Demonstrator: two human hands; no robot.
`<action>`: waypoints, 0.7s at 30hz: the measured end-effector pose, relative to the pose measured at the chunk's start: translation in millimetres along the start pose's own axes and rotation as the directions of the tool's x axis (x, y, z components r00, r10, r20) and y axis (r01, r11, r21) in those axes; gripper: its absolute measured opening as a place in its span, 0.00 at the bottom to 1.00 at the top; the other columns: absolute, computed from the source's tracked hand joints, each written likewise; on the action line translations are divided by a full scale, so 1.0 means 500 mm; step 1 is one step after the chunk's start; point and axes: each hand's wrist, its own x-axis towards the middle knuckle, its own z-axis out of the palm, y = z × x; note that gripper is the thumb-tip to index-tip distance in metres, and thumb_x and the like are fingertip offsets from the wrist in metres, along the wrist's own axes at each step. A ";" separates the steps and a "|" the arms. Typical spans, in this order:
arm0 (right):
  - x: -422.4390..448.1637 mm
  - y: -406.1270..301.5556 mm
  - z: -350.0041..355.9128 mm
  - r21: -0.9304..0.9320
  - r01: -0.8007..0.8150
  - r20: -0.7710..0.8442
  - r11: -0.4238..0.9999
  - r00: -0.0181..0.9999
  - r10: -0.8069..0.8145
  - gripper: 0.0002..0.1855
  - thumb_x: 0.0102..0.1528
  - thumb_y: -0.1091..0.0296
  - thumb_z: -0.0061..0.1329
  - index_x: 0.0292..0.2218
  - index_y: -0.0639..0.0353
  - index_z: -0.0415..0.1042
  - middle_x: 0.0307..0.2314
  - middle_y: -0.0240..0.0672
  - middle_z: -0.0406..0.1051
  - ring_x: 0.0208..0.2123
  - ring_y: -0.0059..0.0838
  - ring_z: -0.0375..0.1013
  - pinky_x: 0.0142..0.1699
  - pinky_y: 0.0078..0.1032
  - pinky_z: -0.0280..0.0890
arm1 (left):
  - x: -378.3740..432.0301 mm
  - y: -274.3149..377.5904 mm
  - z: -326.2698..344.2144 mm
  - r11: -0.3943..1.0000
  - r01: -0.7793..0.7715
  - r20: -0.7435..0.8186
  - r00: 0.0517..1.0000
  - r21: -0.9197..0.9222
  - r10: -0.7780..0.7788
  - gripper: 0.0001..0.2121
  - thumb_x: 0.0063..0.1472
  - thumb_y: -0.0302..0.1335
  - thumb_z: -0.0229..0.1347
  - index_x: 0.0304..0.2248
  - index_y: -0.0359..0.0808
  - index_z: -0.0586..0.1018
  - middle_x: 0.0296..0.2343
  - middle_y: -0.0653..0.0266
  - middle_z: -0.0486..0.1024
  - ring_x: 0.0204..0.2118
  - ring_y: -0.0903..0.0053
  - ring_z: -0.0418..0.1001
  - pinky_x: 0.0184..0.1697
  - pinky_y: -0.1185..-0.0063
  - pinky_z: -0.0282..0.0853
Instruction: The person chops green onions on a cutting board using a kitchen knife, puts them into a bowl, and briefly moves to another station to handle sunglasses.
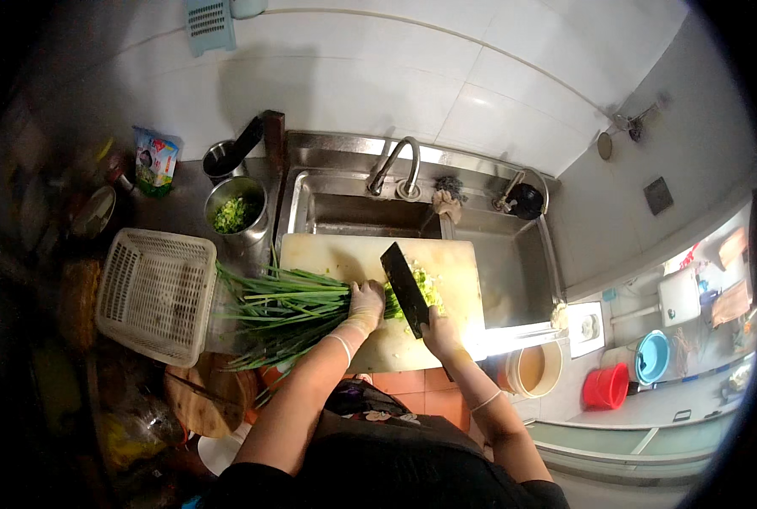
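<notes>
Across the front of the sink lies a white cutting board (461, 267). My gloved left hand (367, 304) presses down on a thick bunch of green onions (295, 299), whose long green leaves trail left past the board's edge. In my gloved right hand (443, 332) is the handle of a cleaver (405, 286) with a dark, broad blade. The blade stands just right of my left fingers, at the cut end of the bunch. Chopped green onion (426, 286) is heaped to the right of the blade, partly hidden behind it.
A white plastic basket (206, 299) sits left of the board. Behind it are a metal pot (260, 223) holding chopped greens, a smaller metal pot (216, 172) and a printed pouch (155, 159). The faucet (410, 149) arches over the sink (295, 203). A bucket (553, 369) stands at right.
</notes>
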 end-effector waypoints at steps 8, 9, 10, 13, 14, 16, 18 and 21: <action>0.034 0.012 0.038 0.020 -0.007 0.088 1.000 0.996 0.005 0.15 0.48 0.70 0.41 0.35 0.71 0.56 0.19 0.58 0.67 0.25 0.55 0.69 0.31 0.46 0.63 | -0.012 0.000 -0.042 0.999 -0.038 0.079 0.996 -0.023 0.039 0.39 0.31 0.49 0.64 0.43 0.35 0.70 0.39 0.61 0.66 0.45 0.68 0.60 0.48 0.60 0.52; 0.045 0.020 0.057 0.018 -0.021 0.088 1.000 0.996 0.020 0.16 0.48 0.70 0.41 0.36 0.71 0.56 0.20 0.58 0.68 0.25 0.55 0.69 0.31 0.45 0.64 | -0.011 0.005 -0.037 0.999 -0.045 0.081 0.996 -0.022 0.047 0.39 0.31 0.49 0.64 0.43 0.35 0.70 0.39 0.61 0.66 0.45 0.68 0.60 0.48 0.60 0.52; 0.050 0.026 0.081 0.021 -0.029 0.086 0.999 0.996 0.027 0.16 0.48 0.70 0.41 0.36 0.71 0.56 0.20 0.58 0.68 0.25 0.55 0.69 0.31 0.45 0.64 | -0.008 0.012 -0.024 0.999 -0.045 0.047 0.998 -0.027 0.046 0.38 0.31 0.48 0.64 0.43 0.35 0.70 0.39 0.61 0.66 0.45 0.68 0.60 0.48 0.60 0.52; 0.068 -0.007 0.109 -0.014 -0.055 -0.007 0.998 0.998 0.054 0.19 0.48 0.67 0.43 0.38 0.71 0.57 0.21 0.58 0.68 0.26 0.56 0.69 0.32 0.45 0.64 | 0.009 -0.002 -0.007 0.998 -0.020 0.048 0.999 -0.052 0.022 0.41 0.30 0.49 0.64 0.45 0.34 0.68 0.40 0.60 0.65 0.46 0.67 0.60 0.49 0.57 0.51; 0.073 0.001 0.113 -0.013 -0.052 -0.005 0.999 0.999 0.052 0.19 0.48 0.67 0.43 0.38 0.71 0.57 0.21 0.58 0.68 0.26 0.56 0.69 0.32 0.45 0.64 | 0.008 -0.003 -0.004 0.997 -0.019 0.088 0.996 -0.079 0.026 0.45 0.29 0.49 0.65 0.47 0.34 0.66 0.42 0.58 0.64 0.48 0.65 0.59 0.50 0.55 0.49; 0.087 0.045 0.115 0.095 -0.044 -0.078 0.995 0.996 0.051 0.20 0.48 0.65 0.44 0.39 0.69 0.57 0.21 0.58 0.68 0.26 0.57 0.69 0.33 0.47 0.63 | -0.007 0.011 -0.054 0.998 -0.017 0.123 0.992 -0.061 0.024 0.50 0.28 0.51 0.65 0.51 0.33 0.60 0.45 0.55 0.62 0.50 0.62 0.57 0.52 0.54 0.45; 0.076 0.052 0.099 0.121 -0.028 -0.090 0.992 0.995 0.039 0.20 0.48 0.65 0.44 0.40 0.67 0.57 0.21 0.58 0.68 0.27 0.58 0.68 0.32 0.46 0.63 | -0.018 -0.005 -0.091 0.999 0.017 0.156 0.988 -0.044 -0.010 0.55 0.27 0.52 0.64 0.54 0.33 0.54 0.48 0.51 0.60 0.52 0.59 0.55 0.54 0.52 0.42; 0.039 0.036 0.065 0.153 0.037 -0.164 0.988 0.986 -0.012 0.17 0.49 0.66 0.45 0.37 0.66 0.58 0.21 0.59 0.67 0.26 0.58 0.68 0.31 0.45 0.62 | -0.031 -0.036 -0.085 0.999 -0.039 0.145 0.989 0.031 0.034 0.60 0.26 0.54 0.64 0.56 0.35 0.46 0.50 0.52 0.58 0.53 0.57 0.53 0.53 0.44 0.32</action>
